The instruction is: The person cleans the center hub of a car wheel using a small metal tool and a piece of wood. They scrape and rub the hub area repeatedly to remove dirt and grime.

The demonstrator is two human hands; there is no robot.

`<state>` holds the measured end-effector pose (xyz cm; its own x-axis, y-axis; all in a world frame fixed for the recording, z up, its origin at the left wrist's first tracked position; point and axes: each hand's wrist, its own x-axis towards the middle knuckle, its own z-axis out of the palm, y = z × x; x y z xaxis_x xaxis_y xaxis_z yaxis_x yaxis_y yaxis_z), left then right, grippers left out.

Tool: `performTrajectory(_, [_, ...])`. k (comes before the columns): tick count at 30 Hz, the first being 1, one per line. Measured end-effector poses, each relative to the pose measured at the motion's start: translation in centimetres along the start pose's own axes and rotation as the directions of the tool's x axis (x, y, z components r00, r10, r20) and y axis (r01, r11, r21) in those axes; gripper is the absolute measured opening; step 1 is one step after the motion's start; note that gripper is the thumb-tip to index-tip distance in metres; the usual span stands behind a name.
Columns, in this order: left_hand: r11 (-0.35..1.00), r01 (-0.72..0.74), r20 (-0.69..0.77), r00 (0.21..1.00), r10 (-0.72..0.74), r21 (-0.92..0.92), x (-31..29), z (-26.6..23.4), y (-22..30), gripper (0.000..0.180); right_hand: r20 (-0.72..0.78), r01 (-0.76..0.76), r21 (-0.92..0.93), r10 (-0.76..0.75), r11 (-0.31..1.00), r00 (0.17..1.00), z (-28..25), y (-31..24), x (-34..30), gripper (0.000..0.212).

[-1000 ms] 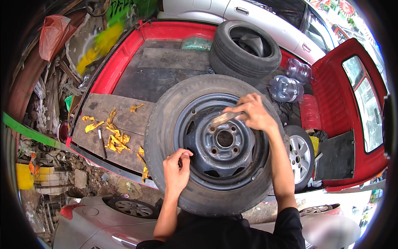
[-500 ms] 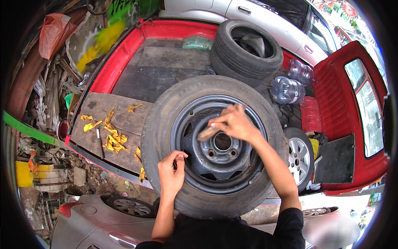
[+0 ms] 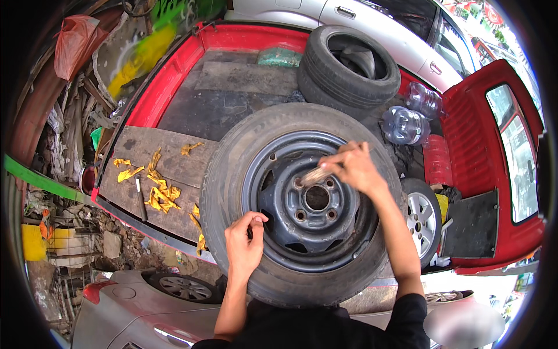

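A tyre (image 3: 232, 157) mounted on a dark steel rim (image 3: 289, 218) lies flat in front of me, with a round centre hole and bolt holes round it. Above the hub, my right hand (image 3: 356, 167) grips a short, tan, wooden-looking piece (image 3: 315, 175). Its tip is over the upper left bolt hole; whether it touches the metal I cannot tell. At the rim's left edge, my left hand (image 3: 245, 237) rests by the tyre's sidewall, thumb and fingers curled together. Anything inside that hand is hidden.
Yellow scraps (image 3: 161, 196) and a dark stick-like marker (image 3: 141, 200) lie on the wooden boards (image 3: 192, 168) at left. Stacked tyres (image 3: 349, 70) stand behind the wheel. Large clear bottles (image 3: 404, 125), a silver-spoked wheel (image 3: 421, 220) and a red truck cab (image 3: 474, 131) are at right.
My right hand has moved right with the tan piece, from the hub's left side to above the bolt hole. The wheel and left hand appear slightly farther right in view.
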<state>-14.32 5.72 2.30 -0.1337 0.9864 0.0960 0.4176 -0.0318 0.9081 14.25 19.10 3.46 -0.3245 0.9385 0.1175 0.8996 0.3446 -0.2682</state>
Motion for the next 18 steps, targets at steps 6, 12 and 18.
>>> performTrajectory(6, [0.997, -0.072, 0.011, 0.997, 0.072, 0.022, 0.5, 0.5, -0.2, 0.021, -0.071, 0.04, 0.039, -0.037, 0.998, 0.997, -1.1, -1.2, 0.0, 0.023])
performTrajectory(12, [0.999, -0.019, 0.034, 0.999, 0.017, 0.043, 0.4, 0.3, 0.1, 0.012, -0.322, 0.07, -0.016, -0.071, 0.997, 0.944, 2.6, -1.1, -1.3, 0.022])
performTrajectory(18, [0.997, -0.04, 0.04, 0.998, 0.037, 0.065, 0.4, 0.4, 0.2, 0.012, -0.385, -0.001, -0.033, -0.012, 0.999, 0.923, 2.4, -0.7, -2.5, 0.023])
